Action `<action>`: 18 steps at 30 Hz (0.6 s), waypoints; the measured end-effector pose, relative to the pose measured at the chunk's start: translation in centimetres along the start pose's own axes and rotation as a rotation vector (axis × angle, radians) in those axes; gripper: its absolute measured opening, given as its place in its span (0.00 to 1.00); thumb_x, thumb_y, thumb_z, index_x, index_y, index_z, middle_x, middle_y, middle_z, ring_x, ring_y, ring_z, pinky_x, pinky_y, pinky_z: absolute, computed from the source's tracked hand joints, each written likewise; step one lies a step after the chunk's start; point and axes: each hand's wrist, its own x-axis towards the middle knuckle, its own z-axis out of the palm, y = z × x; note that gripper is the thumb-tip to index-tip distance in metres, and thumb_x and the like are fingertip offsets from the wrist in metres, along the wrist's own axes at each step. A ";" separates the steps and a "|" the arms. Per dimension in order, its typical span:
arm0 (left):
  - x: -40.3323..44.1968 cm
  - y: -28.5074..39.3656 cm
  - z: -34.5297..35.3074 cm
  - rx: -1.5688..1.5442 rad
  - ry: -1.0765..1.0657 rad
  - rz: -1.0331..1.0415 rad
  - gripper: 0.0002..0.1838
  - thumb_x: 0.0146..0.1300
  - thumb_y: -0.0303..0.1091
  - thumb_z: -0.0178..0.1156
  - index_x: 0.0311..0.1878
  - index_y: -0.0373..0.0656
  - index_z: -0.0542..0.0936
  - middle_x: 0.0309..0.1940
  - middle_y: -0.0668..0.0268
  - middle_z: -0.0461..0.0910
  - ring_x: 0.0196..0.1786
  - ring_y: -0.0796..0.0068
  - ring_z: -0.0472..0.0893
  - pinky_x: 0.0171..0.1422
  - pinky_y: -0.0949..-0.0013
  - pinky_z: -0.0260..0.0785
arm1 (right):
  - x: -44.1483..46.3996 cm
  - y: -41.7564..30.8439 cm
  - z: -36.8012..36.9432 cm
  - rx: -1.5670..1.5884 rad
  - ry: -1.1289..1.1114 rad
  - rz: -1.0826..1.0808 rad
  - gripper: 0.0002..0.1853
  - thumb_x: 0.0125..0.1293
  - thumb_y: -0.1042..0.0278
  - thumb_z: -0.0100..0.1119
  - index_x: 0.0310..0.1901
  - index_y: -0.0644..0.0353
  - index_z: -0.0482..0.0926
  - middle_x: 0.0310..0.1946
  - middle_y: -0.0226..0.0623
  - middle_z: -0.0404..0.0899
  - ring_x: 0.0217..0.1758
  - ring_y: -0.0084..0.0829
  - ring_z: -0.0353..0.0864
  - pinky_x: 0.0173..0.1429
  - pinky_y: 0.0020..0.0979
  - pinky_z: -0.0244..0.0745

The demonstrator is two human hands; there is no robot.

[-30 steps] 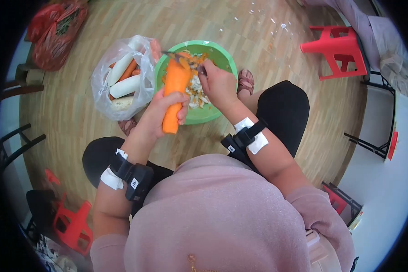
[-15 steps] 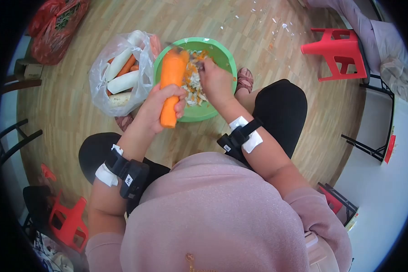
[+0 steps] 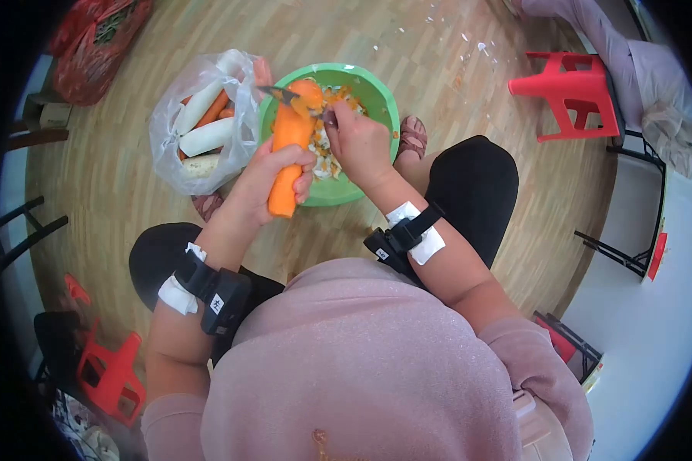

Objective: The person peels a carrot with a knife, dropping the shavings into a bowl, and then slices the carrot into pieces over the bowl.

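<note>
My left hand (image 3: pixel 273 178) is wrapped round the lower part of a large peeled carrot (image 3: pixel 291 131), which points up and away from me. In my right hand (image 3: pixel 355 142) is the handle of a peeler (image 3: pixel 286 96), its blade lying across the carrot near the far end. Both are above the left part of a green basin (image 3: pixel 388 96) that holds orange and white peelings (image 3: pixel 327 163). To the left of the basin, a clear plastic bag (image 3: pixel 161 146) holds white radishes (image 3: pixel 206 138) and carrots (image 3: pixel 215 110).
A red stool (image 3: pixel 569 91) stands at the upper right beside another person's leg (image 3: pixel 607 38). Another red stool (image 3: pixel 111 373) is at the lower left. Red bags (image 3: pixel 92 65) lie at the upper left. White scraps (image 3: pixel 481 48) are scattered on the floor (image 3: pixel 284 31).
My right hand has shifted slightly left, with the peeler across the carrot's far end again. My left hand still holds the carrot. The view has shifted slightly.
</note>
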 end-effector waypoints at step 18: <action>-1.3 0.3 1.7 0.149 -0.005 -0.013 0.22 0.53 0.27 0.60 0.50 0.40 0.64 0.22 0.66 0.70 0.14 0.77 0.70 0.16 0.72 0.64 | 0.2 3.0 1.3 0.120 -0.015 0.298 0.08 0.62 0.62 0.52 0.34 0.58 0.74 0.23 0.48 0.78 0.28 0.50 0.79 0.33 0.47 0.73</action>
